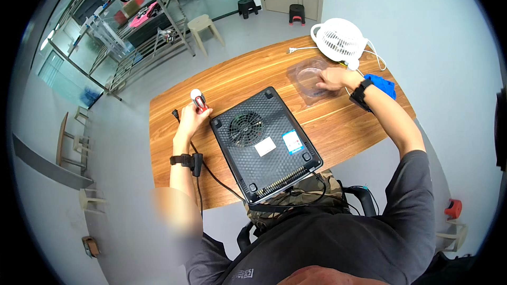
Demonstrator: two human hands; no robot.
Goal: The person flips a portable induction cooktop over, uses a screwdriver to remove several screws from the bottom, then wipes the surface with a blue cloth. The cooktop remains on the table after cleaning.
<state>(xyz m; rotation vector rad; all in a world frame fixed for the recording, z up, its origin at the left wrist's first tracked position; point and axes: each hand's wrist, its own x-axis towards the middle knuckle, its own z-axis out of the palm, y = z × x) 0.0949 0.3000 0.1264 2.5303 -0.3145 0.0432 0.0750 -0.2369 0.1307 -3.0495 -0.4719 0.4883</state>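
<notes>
An induction cooker lies upside down on the wooden table, its black underside with a round fan grille facing up. My left hand, beyond the cooker's left corner, grips a small red-and-grey handheld tool with a round white end; its exact kind is unclear. My right hand reaches over a clear plastic tray, fingers pointing down into it. Whether those fingers pinch anything is hidden. Two labels with writing, a white one and a blue-and-white one, are on the cooker's underside.
A white fan stands at the table's far right, its plug lying on the wood. A blue cloth-like item is near my right wrist. The cooker's black cord runs beside my left forearm. The cooker's near end overhangs the table edge.
</notes>
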